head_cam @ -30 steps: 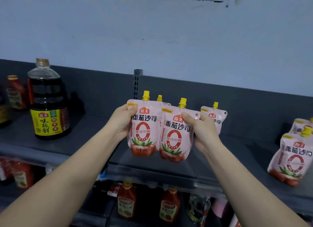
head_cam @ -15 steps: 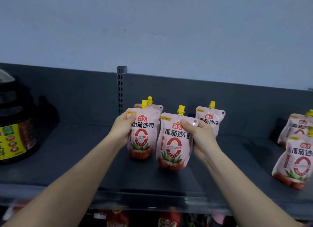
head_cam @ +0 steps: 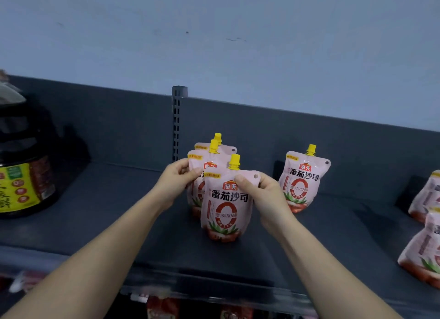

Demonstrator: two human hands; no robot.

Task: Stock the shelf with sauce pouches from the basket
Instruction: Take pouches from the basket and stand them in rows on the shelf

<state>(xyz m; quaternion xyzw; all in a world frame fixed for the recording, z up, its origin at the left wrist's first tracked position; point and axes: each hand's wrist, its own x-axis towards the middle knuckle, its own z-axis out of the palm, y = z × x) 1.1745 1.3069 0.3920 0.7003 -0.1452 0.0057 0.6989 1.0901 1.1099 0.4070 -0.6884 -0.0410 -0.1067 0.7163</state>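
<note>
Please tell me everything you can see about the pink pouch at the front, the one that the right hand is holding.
The glossy pink soft-plastic front sauce pouch has a yellow screw cap, a red logo, dark Chinese lettering, a red oval ring and tomatoes printed near its base. It stands upright on the dark grey metal shelf, before two similar pouches. The right hand pinches its upper right corner, beside a small punched hole.

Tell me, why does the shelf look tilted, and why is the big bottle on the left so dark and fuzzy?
In the head view, the wide lens bends and slants the shelf; the dark bottle sits at the frame's edge in dim light, cut off and slightly blurred, casting a shadow on the back panel; the front pouch, held by the left hand and right hand, is lit evenly and reads sharply.
</note>
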